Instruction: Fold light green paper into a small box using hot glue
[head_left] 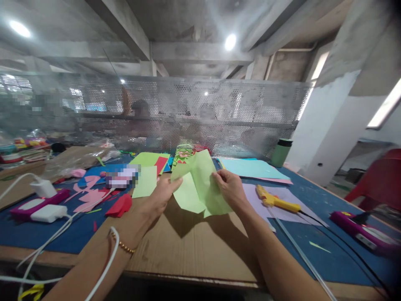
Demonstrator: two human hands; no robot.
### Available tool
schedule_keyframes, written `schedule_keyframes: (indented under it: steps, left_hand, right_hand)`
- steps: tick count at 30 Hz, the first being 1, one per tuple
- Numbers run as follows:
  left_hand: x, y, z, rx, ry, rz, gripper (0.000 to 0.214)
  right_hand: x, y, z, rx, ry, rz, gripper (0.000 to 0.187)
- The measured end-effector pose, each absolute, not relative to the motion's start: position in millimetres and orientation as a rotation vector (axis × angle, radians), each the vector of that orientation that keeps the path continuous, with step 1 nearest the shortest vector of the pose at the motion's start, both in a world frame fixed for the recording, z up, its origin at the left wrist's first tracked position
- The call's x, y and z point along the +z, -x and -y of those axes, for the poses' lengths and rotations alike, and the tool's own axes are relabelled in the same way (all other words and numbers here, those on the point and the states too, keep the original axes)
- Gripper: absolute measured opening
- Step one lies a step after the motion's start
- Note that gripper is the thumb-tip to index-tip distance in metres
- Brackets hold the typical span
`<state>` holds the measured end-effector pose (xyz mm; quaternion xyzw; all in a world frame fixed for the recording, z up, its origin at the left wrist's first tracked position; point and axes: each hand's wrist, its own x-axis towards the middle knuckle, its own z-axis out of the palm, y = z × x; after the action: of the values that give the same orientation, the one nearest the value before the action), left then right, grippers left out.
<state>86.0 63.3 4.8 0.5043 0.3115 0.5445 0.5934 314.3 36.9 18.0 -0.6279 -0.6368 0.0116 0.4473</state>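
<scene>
Light-green folded paper [203,184] is pinched above brown cardboard [184,255] by the fingers [177,182] of left hand [162,193] and right hand [232,189].

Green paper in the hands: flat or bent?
Bent: the green paper shows lighter and darker panels at differing angles between the left hand and right hand.

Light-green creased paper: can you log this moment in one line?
left hand: holds creased light-green paper; right hand: holds same paper; below: flat brown cardboard; rightward: yellow glue gun

Ceiling lights [230,42] glow above a perforated screen [191,110] (grey, see-through).
</scene>
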Motion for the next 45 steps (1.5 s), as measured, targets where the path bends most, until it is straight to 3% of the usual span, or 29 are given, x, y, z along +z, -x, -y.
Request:
schedule_keyframes:
  steps: [20, 35, 43, 45]
  left_hand:
    - [8.6, -77.1, -67.5, 1.202, -1.177, -0.824, 0.048]
    - [19.5, -62.6, -76.1, 1.311, -1.323, -0.978, 0.053]
    - [35.0, -38.6, -30.8, 1.184, -1.692, -1.169, 0.049]
    - [40.8, -31.6, -12.6, 1.208, -2.13, -1.332, 0.046]
  right_hand:
    - [19.6, -338.3, -42.9, -0.067, 1.716, 1.499, 0.03]
    - [27.2, -341.2, -35.6, 0.118, 1.634, 1.762, 0.029]
    - [22.8, -334.5, -33.6, -0.007, 1.568, 1.926, 0.028]
    - [20.9, -328.7, -32.7, 0.012, 1.514, 2.017, 0.034]
